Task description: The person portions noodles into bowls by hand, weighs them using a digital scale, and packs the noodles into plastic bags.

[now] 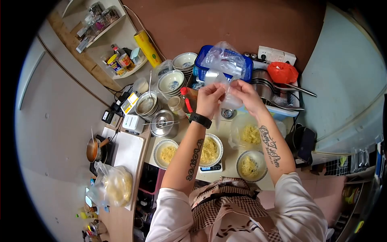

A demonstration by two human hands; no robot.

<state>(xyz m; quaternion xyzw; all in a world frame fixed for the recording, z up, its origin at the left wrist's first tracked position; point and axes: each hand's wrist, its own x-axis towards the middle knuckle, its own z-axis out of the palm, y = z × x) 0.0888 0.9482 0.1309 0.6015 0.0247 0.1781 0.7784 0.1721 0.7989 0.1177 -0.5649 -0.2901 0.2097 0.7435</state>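
Note:
Both my hands are raised over the back of the counter, pinching a thin clear plastic bag point(231, 101) between them. My left hand point(210, 97), with a black wristband, has its fingers closed on the bag's left side. On the other side, my right hand point(246, 96) grips it with thumb and fingers. Below my forearms stand a left bowl of yellow noodles point(167, 153), a middle bowl of noodles point(209, 150) on a small scale point(211, 168), and a right bowl of noodles point(251, 166). More noodles point(250, 134) lie in clear plastic behind the right bowl.
Behind my hands is a blue basket point(204, 52) holding plastic bags. Stacked bowls point(171, 82), a lidded steel pot point(163, 123) and a red-capped bottle point(184, 92) stand at left. Pans point(264, 82) and a red bag point(283, 72) sit at right. A filled plastic bag point(117, 185) lies far left.

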